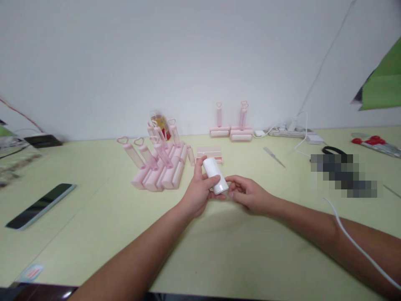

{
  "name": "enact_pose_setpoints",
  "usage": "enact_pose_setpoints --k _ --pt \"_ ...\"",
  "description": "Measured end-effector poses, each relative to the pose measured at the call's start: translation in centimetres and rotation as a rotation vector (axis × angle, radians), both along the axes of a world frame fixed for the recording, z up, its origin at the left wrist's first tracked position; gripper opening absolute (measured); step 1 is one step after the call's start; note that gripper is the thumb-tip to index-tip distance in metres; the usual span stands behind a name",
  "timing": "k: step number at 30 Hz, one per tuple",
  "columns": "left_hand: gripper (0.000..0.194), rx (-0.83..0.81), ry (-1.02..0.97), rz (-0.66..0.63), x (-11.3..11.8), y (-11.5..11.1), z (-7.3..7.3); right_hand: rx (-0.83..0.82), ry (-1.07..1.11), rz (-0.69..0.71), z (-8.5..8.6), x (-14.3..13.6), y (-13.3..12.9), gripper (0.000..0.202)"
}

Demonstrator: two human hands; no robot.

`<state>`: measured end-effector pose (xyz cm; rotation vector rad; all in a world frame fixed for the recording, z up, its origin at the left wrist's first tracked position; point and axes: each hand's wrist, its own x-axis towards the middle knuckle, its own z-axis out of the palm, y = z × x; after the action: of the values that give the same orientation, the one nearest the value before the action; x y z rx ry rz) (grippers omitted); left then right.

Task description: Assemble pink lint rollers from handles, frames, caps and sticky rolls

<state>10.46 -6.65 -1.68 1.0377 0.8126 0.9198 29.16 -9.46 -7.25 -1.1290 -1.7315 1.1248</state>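
Observation:
My left hand (200, 188) is wrapped round a white roll (215, 174), which tilts with its lower end toward the right. Close to that lower end is my right hand (246, 193), its fingers curled; whether they pinch anything is too small to tell. Just behind the roll lies an open pink case (209, 154), partly hidden by my left fingers. A clear pink handle (190, 155) stands beside the case. To the left, several pink lint rollers (156, 169) with heart-topped handles sit in a group.
More pink rollers (241, 133) stand by the wall. A thin pointed tool (274, 157) lies to the right, near a power strip (288, 132). At the left is a phone (40, 205). A white cable (354, 242) crosses over my right forearm.

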Motion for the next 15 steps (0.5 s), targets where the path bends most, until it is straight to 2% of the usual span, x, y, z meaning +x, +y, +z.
enact_pose_setpoints --k 3,5,8,11,15 --pt "0.082 0.036 0.056 0.022 -0.5 0.5 0.0 0.162 -0.198 -0.167 0.3 0.6 2.5 0.038" --pt "0.08 0.051 0.084 0.007 -0.7 0.8 0.0 0.326 -0.421 -0.218 0.5 0.8 4.5 0.049" --pt "0.078 0.08 0.106 -0.033 -0.9 0.8 0.1 0.429 -0.723 -0.248 0.8 0.7 7.2 0.055" --pt "0.079 0.124 0.118 -0.088 -1.0 0.7 0.1 0.423 -0.848 -0.232 0.9 0.3 8.8 0.039" --pt "0.078 0.212 0.158 -0.173 -0.8 0.3 -0.4 0.412 -0.852 -0.256 0.6 0.5 9.1 0.015"
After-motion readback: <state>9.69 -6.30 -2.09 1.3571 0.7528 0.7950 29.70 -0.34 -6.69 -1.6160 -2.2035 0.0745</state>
